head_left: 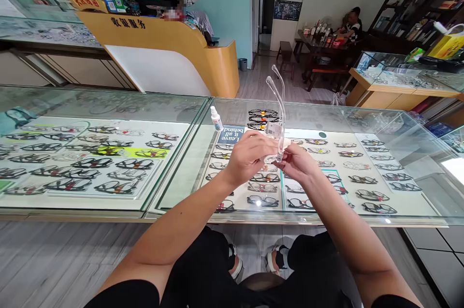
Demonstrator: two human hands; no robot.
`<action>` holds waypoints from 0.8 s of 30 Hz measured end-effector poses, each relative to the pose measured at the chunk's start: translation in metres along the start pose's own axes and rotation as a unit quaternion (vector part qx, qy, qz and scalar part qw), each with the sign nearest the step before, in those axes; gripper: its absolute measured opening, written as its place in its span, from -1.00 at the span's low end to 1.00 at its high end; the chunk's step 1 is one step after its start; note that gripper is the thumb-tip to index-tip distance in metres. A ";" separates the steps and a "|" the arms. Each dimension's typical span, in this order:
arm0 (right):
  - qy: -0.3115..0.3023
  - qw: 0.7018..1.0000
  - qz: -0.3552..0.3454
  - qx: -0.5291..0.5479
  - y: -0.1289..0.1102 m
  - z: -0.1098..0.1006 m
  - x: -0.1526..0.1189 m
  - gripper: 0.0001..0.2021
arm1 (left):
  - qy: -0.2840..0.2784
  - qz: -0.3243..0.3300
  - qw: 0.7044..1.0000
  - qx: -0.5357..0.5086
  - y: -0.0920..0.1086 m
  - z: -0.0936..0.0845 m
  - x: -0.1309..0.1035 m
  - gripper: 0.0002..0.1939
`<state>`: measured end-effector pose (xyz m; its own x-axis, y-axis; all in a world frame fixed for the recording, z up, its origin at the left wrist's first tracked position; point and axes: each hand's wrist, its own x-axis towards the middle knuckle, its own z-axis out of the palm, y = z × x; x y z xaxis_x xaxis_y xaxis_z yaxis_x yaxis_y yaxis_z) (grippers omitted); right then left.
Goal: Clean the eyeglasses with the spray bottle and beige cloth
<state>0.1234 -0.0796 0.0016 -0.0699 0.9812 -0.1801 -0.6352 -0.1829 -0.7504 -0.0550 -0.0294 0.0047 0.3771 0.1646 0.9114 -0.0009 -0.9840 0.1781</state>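
Observation:
Above the glass display case, my left hand (pixel 248 157) and my right hand (pixel 297 160) hold a pair of clear-framed glasses (pixel 282 119) between them. The temples point up and away from me, and a tag is on the glasses. Fingers of my left hand are closed round the lens area, with a pale cloth or paper partly visible between the hands. My right hand pinches the frame near its hinge. A small white bottle (pixel 216 119) stands on the glass to the left of my hands.
Rows of glasses lie inside the glass display case (pixel 181 163). Several dark frames (pixel 263 118) sit just beyond my hands. Behind are a yellow-and-white counter (pixel 159 64), a side display case (pixel 406 85) at right, and people seated at a table (pixel 311 44).

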 end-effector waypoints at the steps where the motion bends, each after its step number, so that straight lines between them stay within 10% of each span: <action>1: 0.000 1.000 -0.005 0.013 -0.001 0.000 0.000 -0.66 | -0.002 0.002 1.000 0.001 -0.001 0.000 0.000 -0.75; 11: 0.007 0.998 -0.007 0.055 -0.017 -0.005 0.000 -0.59 | -0.008 0.011 0.999 0.033 -0.007 -0.007 -0.002 -0.76; 15: 0.006 0.999 -0.029 0.042 -0.027 -0.013 0.003 -0.62 | 0.005 -0.150 0.989 -0.009 -0.012 -0.014 -0.001 -0.83; 20: 0.030 0.992 -0.108 -0.050 -0.036 -0.018 0.000 -0.59 | -0.002 -0.516 0.832 -0.203 -0.018 -0.023 0.009 -0.45; 24: 0.020 0.979 -0.141 -0.148 -0.033 -0.015 -0.004 -0.52 | -0.089 -0.613 0.682 -0.390 -0.021 -0.025 0.012 -0.32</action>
<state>0.1564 -0.0786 0.0174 0.1111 0.9930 0.0407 -0.3739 0.0797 -0.9240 -0.0740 -0.0049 0.0208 0.6432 0.7518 -0.1456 -0.0509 0.2317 0.9715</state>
